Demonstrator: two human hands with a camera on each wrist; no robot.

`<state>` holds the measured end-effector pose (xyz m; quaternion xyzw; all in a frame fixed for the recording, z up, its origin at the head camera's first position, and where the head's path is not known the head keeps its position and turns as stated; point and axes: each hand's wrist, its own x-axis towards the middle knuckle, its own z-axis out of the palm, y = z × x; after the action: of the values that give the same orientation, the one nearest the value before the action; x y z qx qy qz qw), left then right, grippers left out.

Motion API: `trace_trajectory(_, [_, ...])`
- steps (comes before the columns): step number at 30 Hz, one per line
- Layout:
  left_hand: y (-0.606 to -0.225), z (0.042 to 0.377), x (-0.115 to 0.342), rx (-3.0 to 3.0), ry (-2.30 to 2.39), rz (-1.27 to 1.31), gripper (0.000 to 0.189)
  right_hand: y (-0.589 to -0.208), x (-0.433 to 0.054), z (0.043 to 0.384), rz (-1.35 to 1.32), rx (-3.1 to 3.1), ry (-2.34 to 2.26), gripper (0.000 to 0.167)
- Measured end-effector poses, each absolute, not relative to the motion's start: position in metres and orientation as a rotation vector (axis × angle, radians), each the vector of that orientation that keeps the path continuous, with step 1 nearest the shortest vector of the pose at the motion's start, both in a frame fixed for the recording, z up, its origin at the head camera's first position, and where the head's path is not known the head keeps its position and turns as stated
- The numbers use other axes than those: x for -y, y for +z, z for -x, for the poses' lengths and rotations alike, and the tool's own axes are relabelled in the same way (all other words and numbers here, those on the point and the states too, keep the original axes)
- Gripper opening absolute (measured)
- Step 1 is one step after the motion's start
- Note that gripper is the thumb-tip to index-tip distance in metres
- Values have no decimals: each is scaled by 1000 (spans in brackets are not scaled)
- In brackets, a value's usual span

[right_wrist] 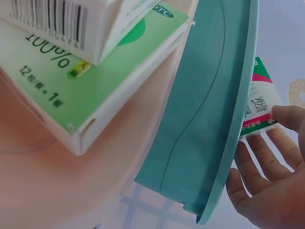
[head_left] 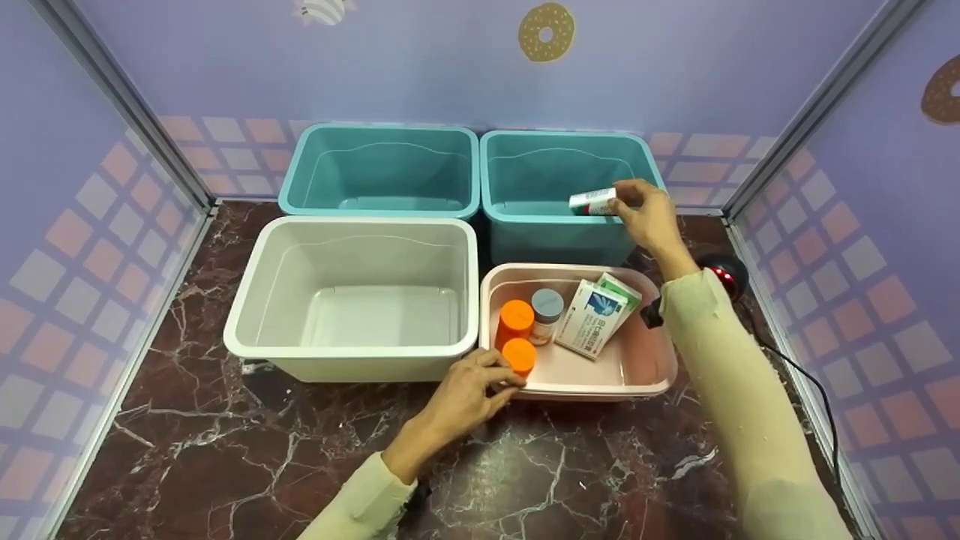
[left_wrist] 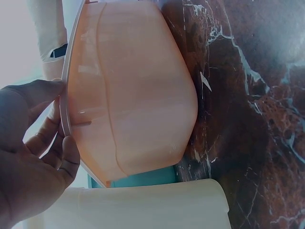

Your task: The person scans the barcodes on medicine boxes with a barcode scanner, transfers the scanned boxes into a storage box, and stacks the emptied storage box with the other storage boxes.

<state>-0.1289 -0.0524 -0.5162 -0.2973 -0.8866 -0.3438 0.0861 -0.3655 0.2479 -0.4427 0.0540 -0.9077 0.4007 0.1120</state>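
Note:
In the head view my right hand (head_left: pixel 649 217) pinches the end of a small white medicine box (head_left: pixel 593 202) over the front rim of the right teal bin (head_left: pixel 559 220). Green and red bands show on that box in the right wrist view. My left hand (head_left: pixel 466 396) grips the front left rim of the pink bin (head_left: pixel 600 389). Inside the pink bin stand two orange-capped bottles, one with its cap (head_left: pixel 518 356) close to my left fingers, and a grey-capped bottle (head_left: pixel 547 306). A white medicine box (head_left: pixel 592 318) leans there over a green box (right_wrist: pixel 66 86).
A white bin (head_left: pixel 351 351) stands left of the pink one, with another teal bin (head_left: pixel 379 213) behind it. Right of the pink bin sits a black device (head_left: pixel 726 274) with red lights and a cable (head_left: pixel 814 382). Patterned walls enclose the marbled table (head_left: pixel 247 457).

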Motion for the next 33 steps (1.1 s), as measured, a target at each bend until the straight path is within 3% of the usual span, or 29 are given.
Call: trace_trajectory(33, [-515, 129, 52, 2666, -1032, 874, 10, -428, -256, 333, -162, 2651, 1297, 38])
